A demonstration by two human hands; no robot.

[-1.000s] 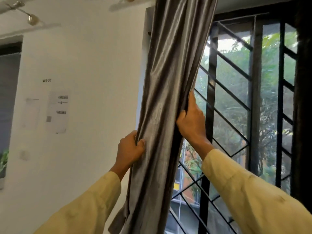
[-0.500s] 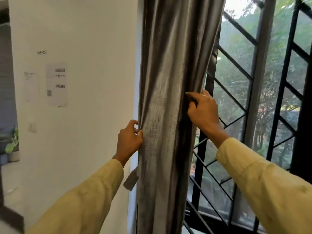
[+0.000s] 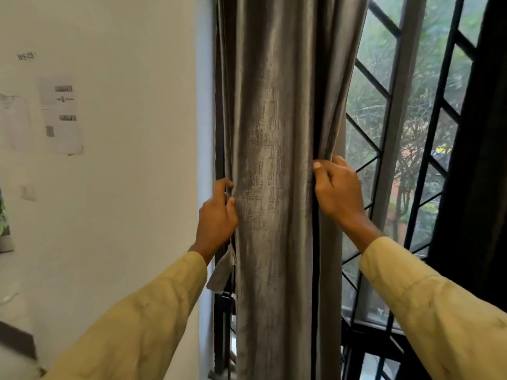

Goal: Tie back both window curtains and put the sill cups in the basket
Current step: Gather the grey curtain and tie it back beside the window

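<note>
A grey, shiny curtain [image 3: 274,133] hangs bunched into a column at the window's left side. My left hand [image 3: 218,216] grips its left edge, thumb on the front of the cloth. My right hand [image 3: 336,189] grips its right edge, fingers curled round the folds. A short grey strip of cloth [image 3: 220,272], perhaps a tie-back, dangles just below my left hand. A second, dark curtain [image 3: 477,160] hangs at the far right. No cups or basket are in view.
A black diagonal window grille [image 3: 384,91] stands behind the curtain, with trees outside. The white wall [image 3: 123,187] on the left carries paper notices [image 3: 61,116]. A window sill edge [image 3: 370,322] shows low on the right.
The view has tilted down and closer. Both hands stay on the curtain's two edges; the right hand has slid lower, now nearer the level of the left one.
</note>
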